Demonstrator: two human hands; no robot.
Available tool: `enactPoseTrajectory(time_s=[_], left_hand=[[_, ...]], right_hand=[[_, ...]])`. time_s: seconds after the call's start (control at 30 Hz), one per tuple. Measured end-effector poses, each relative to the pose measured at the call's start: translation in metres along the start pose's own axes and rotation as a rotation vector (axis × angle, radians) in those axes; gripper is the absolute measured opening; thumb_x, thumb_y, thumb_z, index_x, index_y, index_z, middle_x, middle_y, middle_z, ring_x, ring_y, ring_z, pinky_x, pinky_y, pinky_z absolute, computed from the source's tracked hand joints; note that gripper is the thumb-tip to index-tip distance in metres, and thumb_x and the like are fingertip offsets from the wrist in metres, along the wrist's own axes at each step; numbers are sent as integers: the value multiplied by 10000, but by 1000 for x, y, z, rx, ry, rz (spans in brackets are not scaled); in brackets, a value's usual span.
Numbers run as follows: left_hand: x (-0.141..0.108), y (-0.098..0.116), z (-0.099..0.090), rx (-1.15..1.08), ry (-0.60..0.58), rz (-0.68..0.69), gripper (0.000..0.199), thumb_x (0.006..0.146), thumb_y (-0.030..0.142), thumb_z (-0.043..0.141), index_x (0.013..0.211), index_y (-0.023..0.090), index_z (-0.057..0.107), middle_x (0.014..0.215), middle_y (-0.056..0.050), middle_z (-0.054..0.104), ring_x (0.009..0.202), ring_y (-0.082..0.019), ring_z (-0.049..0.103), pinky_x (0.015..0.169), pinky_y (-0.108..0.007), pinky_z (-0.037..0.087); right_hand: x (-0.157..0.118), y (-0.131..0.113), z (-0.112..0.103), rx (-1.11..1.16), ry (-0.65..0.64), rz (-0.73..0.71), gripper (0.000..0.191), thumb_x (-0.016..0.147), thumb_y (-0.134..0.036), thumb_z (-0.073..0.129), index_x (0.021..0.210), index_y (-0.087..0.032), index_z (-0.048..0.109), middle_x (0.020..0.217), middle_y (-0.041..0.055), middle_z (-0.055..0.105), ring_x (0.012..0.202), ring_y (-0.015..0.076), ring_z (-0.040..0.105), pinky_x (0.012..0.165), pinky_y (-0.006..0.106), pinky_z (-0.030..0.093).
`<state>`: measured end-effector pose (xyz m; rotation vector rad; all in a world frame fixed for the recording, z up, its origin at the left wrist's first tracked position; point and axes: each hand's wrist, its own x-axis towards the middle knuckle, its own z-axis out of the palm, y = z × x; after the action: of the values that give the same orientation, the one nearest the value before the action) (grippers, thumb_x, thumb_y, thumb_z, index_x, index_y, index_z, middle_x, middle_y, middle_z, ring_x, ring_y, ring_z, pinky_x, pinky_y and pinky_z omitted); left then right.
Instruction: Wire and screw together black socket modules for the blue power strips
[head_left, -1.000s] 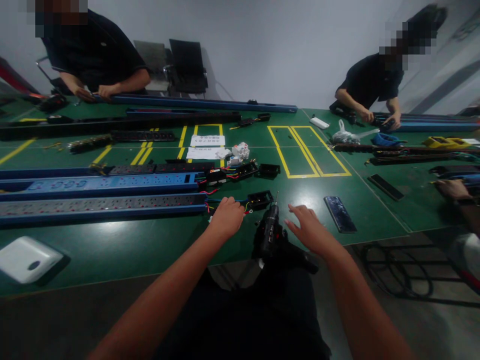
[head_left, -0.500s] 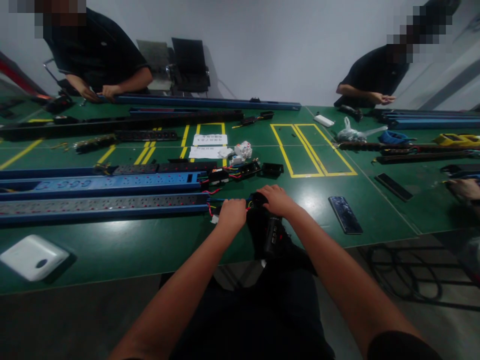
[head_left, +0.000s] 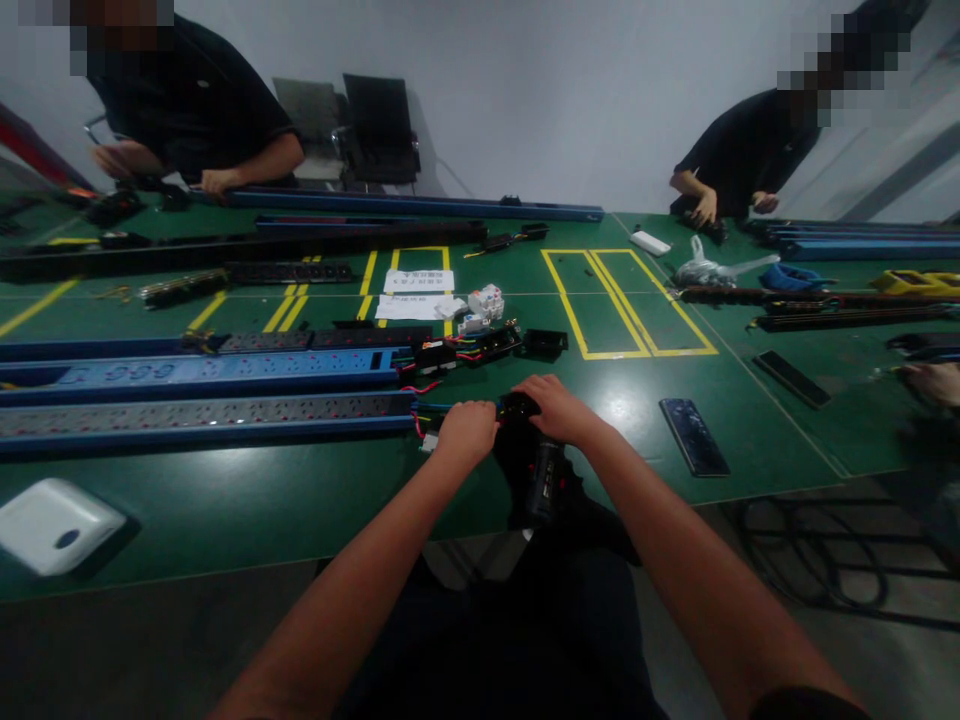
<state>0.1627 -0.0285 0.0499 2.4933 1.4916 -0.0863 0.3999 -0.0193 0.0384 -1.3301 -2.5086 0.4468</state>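
Note:
In the head view my left hand [head_left: 469, 430] is closed at the right end of a long blue power strip [head_left: 210, 438], where coloured wires come out. A small black wired part [head_left: 517, 408] shows between my hands. My right hand [head_left: 556, 406] has its fingers bent over the right end of that part. What lies under my fingers is hidden. Just below my right hand a black cylindrical tool [head_left: 546, 482], perhaps a power screwdriver, lies on dark material at the table's edge.
A second blue power strip [head_left: 225, 372] lies behind, with wired black modules [head_left: 499, 342] and white connectors [head_left: 486, 300]. A phone [head_left: 694, 437] is to the right, a white box [head_left: 56, 525] at the left. Two co-workers sit opposite; another person's hand [head_left: 934, 382] shows at right.
My hands stay on the black part, which shows a little more between them. The left co-worker's hand has lifted outward; the right co-worker's hand has reached down to a dark object.

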Motion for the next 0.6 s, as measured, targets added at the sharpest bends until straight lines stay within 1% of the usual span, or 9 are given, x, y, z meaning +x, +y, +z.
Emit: enactPoseTrajectory(time_s=[0.17, 0.33, 0.5, 0.6], left_hand=[[6, 3, 2, 16, 6, 32, 262, 1068, 299, 583, 1184, 131, 747, 1168, -195, 803, 1128, -349, 767, 981, -445, 553], [10, 2, 4, 8, 6, 35, 250, 1057, 296, 591, 1159, 137, 755, 1141, -189, 809, 1076, -358, 782, 937, -449, 566], [14, 2, 0, -10, -30, 27, 253, 1046, 303, 604, 1153, 152, 776, 1150, -200, 813, 1065, -358, 788, 925, -440, 568], [14, 3, -4, -27, -38, 38, 265, 1046, 304, 603, 1177, 158, 779, 1158, -204, 812, 1066, -352, 787, 923, -429, 563]], right_hand=[[-4, 4, 5, 25, 43, -9, 695, 796, -53, 669, 1479, -176, 638, 1434, 146, 697, 1382, 330, 560, 1226, 518, 401], [-6, 6, 8, 52, 35, 14, 724, 799, -57, 663, 1514, -168, 634, 1476, 154, 686, 1404, 326, 560, 1250, 532, 409], [-7, 8, 12, 93, 49, 35, 757, 802, -59, 680, 1550, -158, 624, 1543, 164, 664, 1502, 338, 517, 1295, 560, 384], [-11, 6, 13, 132, 69, 44, 758, 821, -75, 704, 1568, -170, 618, 1576, 166, 650, 1581, 361, 457, 1320, 597, 354]])
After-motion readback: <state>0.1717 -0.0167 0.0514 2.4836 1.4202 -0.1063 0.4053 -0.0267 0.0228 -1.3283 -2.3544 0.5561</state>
